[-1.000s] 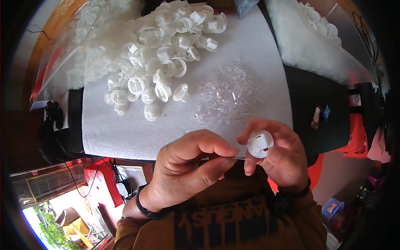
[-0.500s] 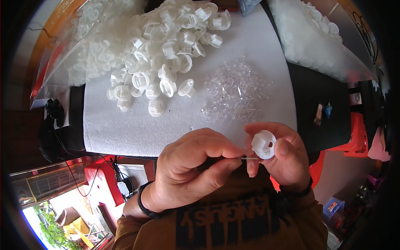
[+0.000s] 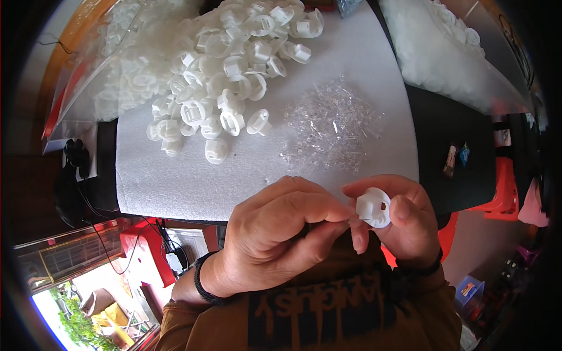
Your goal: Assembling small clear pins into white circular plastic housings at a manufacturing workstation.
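Pinched in my left hand is a thin metal pin-like piece, mostly hidden by the fingertips, its tip against a white plastic part. My right hand holds that white plastic part between thumb and fingers. It has a round flange, a raised boxy middle and a small dark opening. Beyond my hands lies a loose heap of small clear pieces with thin wire legs. To its left spreads a large pile of similar white plastic parts.
A pale grey mat covers the tabletop. Clear bags of white parts stand far left and far right. Two small wrapped items lie on the dark surface at right. Cables hang at lower left near a red stool.
My left hand has moved right, bringing the pin-like piece up to the white plastic part. My right hand has shifted slightly right and turned the part a little.
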Action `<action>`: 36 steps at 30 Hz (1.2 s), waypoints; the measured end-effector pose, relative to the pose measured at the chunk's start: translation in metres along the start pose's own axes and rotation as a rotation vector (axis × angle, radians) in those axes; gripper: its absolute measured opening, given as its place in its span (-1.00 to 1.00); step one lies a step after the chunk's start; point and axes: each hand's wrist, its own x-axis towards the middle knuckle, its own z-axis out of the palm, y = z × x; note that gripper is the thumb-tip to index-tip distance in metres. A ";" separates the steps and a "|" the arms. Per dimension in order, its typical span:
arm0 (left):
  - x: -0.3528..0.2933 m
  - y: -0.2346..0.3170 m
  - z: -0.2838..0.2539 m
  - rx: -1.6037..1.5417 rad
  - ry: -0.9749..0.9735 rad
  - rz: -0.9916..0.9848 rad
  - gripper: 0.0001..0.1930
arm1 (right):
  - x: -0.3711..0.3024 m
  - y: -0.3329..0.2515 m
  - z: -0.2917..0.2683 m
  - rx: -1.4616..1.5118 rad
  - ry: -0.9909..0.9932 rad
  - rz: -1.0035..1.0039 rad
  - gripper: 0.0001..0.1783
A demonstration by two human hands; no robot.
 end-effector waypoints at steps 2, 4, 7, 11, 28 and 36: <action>0.001 -0.001 0.000 0.006 -0.005 0.002 -0.81 | 0.000 0.000 -0.002 -0.003 0.001 -0.002 -0.43; 0.002 -0.001 0.001 0.012 -0.010 0.005 -0.82 | 0.000 -0.001 -0.003 0.011 -0.001 0.007 -0.45; 0.003 0.000 0.002 0.013 -0.019 -0.004 -0.82 | -0.002 -0.001 -0.004 -0.008 0.010 0.007 -0.46; 0.003 0.000 0.002 0.043 -0.017 0.007 -0.83 | -0.004 -0.003 -0.004 -0.038 0.028 0.012 -0.47; -0.006 -0.001 0.004 0.043 0.038 -0.063 -0.84 | -0.002 0.003 -0.006 -0.362 -0.012 -0.299 -0.52; -0.002 0.000 0.001 0.028 0.004 -0.051 -0.84 | -0.001 0.004 -0.006 -0.317 -0.018 -0.292 -0.52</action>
